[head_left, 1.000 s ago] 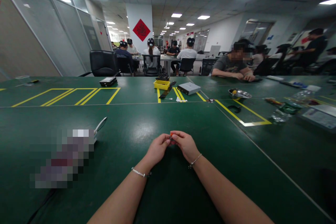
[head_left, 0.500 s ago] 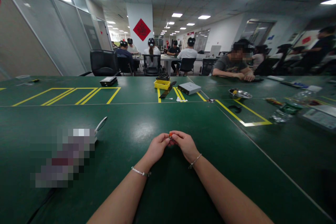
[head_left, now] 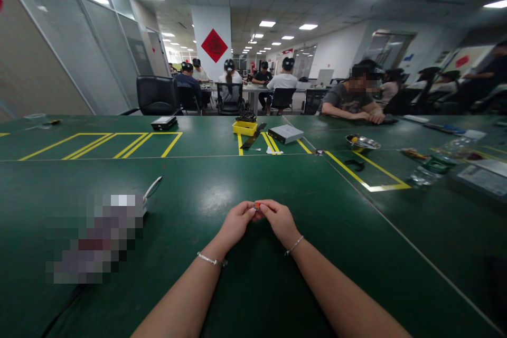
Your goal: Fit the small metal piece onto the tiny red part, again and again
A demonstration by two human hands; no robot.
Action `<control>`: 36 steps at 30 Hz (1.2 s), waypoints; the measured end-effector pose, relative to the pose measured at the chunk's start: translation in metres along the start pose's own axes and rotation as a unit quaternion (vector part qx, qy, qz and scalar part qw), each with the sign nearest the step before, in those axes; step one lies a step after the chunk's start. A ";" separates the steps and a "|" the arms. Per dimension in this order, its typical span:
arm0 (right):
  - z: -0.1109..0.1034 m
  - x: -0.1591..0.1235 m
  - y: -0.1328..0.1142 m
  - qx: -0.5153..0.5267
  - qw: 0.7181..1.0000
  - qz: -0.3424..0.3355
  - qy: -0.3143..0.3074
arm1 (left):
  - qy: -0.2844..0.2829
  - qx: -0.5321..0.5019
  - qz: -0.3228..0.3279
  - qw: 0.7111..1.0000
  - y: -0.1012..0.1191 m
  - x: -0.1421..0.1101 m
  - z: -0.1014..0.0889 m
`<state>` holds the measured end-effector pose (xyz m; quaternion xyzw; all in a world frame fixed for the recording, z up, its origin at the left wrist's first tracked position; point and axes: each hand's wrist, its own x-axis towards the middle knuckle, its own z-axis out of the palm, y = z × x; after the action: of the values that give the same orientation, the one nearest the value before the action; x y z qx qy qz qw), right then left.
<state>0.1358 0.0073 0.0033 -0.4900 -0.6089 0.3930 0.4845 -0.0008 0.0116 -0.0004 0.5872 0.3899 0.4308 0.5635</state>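
Between my fingertips, just above the green table (head_left: 170, 243), is a small orange piece (head_left: 257, 205) with a greyish part; it is too small to name its kind. My left hand (head_left: 238, 220) pinches it from the left, thumb and fingers closed. From the other side my right hand (head_left: 279, 217) is closed on the same piece, its thumb and index finger pressed to it. Both hands meet at the fingertips, which hide most of the piece.
A blurred-out object (head_left: 99, 243) with a cable lies to the left. Farther off are a yellow bin (head_left: 244, 128), a grey box (head_left: 285, 133), a metal bowl (head_left: 366, 143) and a plastic bottle (head_left: 430, 170). A person (head_left: 352, 95) sits across at the right.
My hands stay in nearly the same place. The orange piece has turned slightly between the fingertips, and a bit more of its orange side shows.
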 end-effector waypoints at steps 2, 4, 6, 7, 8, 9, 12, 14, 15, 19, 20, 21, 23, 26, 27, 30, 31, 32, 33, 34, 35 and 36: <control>-0.001 -0.001 -0.002 -0.035 0.999 -0.038 -0.008 | 0.000 0.003 0.004 1.000 0.000 0.000 0.000; -0.001 -0.003 -0.003 -0.059 0.996 -0.062 -0.015 | 0.004 0.005 0.006 1.000 0.000 0.000 0.000; 0.000 -0.004 -0.003 -0.078 0.994 -0.072 -0.020 | 0.008 0.003 0.002 1.000 0.000 0.000 0.000; 0.000 -0.004 -0.003 -0.086 0.993 -0.074 -0.023 | 0.012 0.002 -0.001 1.000 0.001 0.000 -0.001; 0.000 -0.004 -0.003 -0.094 0.992 -0.075 -0.025 | 0.015 0.001 -0.004 1.000 0.001 0.000 -0.001; 0.000 -0.004 -0.003 -0.101 0.992 -0.076 -0.026 | 0.018 0.000 -0.007 1.000 0.002 0.000 -0.001; -0.001 -0.005 -0.003 -0.130 0.987 -0.089 -0.029 | 0.022 0.000 -0.012 1.000 0.001 0.001 -0.001; -0.002 -0.004 -0.003 -0.152 0.982 -0.108 -0.035 | 0.020 -0.003 -0.014 1.000 0.000 0.001 0.000; -0.002 -0.004 -0.003 -0.161 0.979 -0.119 -0.040 | 0.019 -0.005 -0.015 1.000 -0.001 0.002 0.000; -0.004 -0.004 -0.004 -0.178 0.970 -0.157 -0.046 | 0.020 -0.004 -0.015 1.000 0.000 0.001 0.001; -0.004 -0.004 -0.004 -0.179 0.969 -0.162 -0.045 | 0.020 -0.005 -0.014 1.000 0.001 0.000 0.001; -0.004 -0.005 -0.004 -0.179 0.969 -0.165 -0.043 | 0.020 -0.008 -0.015 1.000 0.002 0.000 0.001; -0.004 -0.005 -0.005 -0.170 0.971 -0.162 -0.047 | 0.016 -0.024 -0.015 0.999 0.004 -0.001 0.001; -0.003 -0.007 -0.006 -0.152 0.976 -0.144 -0.054 | 0.004 -0.063 -0.013 0.998 0.007 -0.003 0.000; -0.003 -0.007 -0.006 -0.152 0.977 -0.142 -0.052 | -0.001 -0.072 -0.013 0.997 0.007 -0.003 0.000; -0.004 -0.007 -0.007 -0.174 0.972 -0.154 -0.031 | -0.015 -0.083 -0.023 0.996 0.009 -0.005 0.000; -0.005 -0.006 -0.008 -0.185 0.969 -0.162 -0.025 | -0.021 -0.083 -0.027 0.996 0.010 -0.006 -0.001; -0.006 -0.006 -0.009 -0.196 0.965 -0.170 -0.020 | -0.029 -0.083 -0.029 0.996 0.010 -0.007 -0.001; -0.007 -0.006 -0.010 -0.207 0.962 -0.178 -0.017 | -0.036 -0.082 -0.030 0.995 0.011 -0.007 -0.001; -0.008 -0.007 -0.011 -0.216 0.959 -0.183 -0.015 | -0.043 -0.082 -0.031 0.995 0.011 -0.007 -0.001; -0.008 -0.007 -0.012 -0.224 0.956 -0.187 -0.012 | -0.047 -0.081 -0.032 0.995 0.011 -0.007 -0.001; -0.008 -0.008 -0.013 -0.231 0.954 -0.189 -0.009 | -0.049 -0.080 -0.033 0.995 0.010 -0.007 -0.002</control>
<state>0.1410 -0.0036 0.0161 -0.4607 -0.7687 0.1470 0.4186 -0.0049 0.0051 0.0093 0.5475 0.3448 0.4123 0.6413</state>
